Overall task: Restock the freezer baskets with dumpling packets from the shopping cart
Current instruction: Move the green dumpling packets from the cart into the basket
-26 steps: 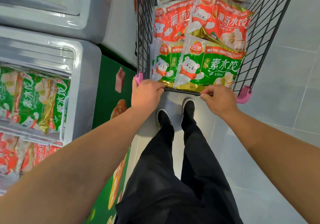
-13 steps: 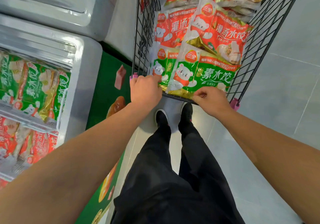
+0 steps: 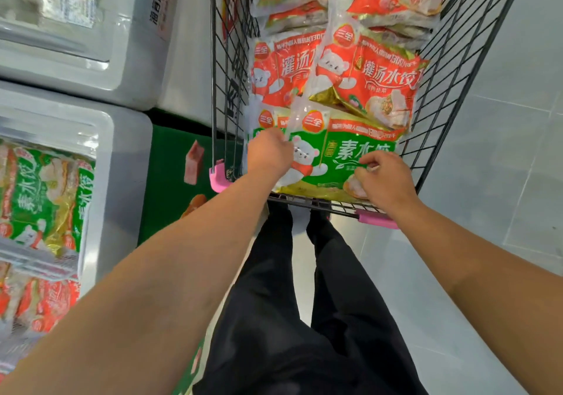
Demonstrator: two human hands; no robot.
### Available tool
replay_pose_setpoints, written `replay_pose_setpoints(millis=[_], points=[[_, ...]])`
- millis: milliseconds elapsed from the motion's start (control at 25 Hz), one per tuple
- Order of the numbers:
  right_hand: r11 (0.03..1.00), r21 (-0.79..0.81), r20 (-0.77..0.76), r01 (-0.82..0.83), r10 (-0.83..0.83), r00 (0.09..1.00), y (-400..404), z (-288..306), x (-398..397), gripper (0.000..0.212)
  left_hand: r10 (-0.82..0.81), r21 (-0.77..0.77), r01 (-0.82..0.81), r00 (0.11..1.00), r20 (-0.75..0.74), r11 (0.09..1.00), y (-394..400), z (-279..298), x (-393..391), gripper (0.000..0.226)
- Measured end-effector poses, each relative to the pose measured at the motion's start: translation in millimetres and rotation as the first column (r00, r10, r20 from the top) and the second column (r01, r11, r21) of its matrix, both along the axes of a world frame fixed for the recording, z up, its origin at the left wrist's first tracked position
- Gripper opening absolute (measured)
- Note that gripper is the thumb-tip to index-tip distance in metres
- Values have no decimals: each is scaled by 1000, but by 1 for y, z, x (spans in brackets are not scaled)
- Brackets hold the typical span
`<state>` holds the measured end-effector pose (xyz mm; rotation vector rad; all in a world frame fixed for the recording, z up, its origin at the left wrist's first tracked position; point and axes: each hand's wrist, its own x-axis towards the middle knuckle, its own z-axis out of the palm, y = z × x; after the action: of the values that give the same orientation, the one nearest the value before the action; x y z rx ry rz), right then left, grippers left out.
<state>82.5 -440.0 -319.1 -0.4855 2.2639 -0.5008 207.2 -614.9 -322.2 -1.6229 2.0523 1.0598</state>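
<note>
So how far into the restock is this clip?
Done: the freezer basket at left already holds green packets, with red ones in the section below. In hand: the left hand and right hand both rest on the top green packet in the cart, fingers curling at its edges. Left: the cart's red packets and green ones beneath.

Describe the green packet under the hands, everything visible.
The green packet is a glossy plastic bag, green on its face with a clear top strip, a red round logo, a white cartoon bear, large white characters and a gold bottom edge. It lies flat at the near end of the cart, over another green packet and partly under a red packet. The left hand grips its left edge; the right hand pinches its lower right part.
</note>
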Motion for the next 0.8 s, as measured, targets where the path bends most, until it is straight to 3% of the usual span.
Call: replay_pose_setpoints(millis=[200, 320, 440, 520, 600, 800], points=[[969, 61, 61, 240, -244, 968, -19, -6, 5, 51, 274, -83, -270, 960, 48, 959, -33, -6, 36, 9], [904, 76, 242, 422, -427, 871, -36, -18, -1, 34, 355, -69, -354, 935, 12, 933, -36, -15, 34, 8], [814, 34, 303, 579, -561, 771, -38, -30, -8, 19, 456, 94, -451, 889, -37, 888, -41, -22, 31, 18], [752, 1, 376, 659, -611, 697, -37, -30, -12, 15, 573, 199, -548, 813, -100, 812, -43, -21, 30, 20], [752, -48, 387, 658, -593, 706, -38, -16, -14, 15, 652, 280, -605, 748, -121, 746, -41, -13, 29, 20], [827, -186, 102, 531, -521, 847, -30, 40, -25, 16, 777, 464, -631, 572, -263, 622, -27, 29, 40, 24]])
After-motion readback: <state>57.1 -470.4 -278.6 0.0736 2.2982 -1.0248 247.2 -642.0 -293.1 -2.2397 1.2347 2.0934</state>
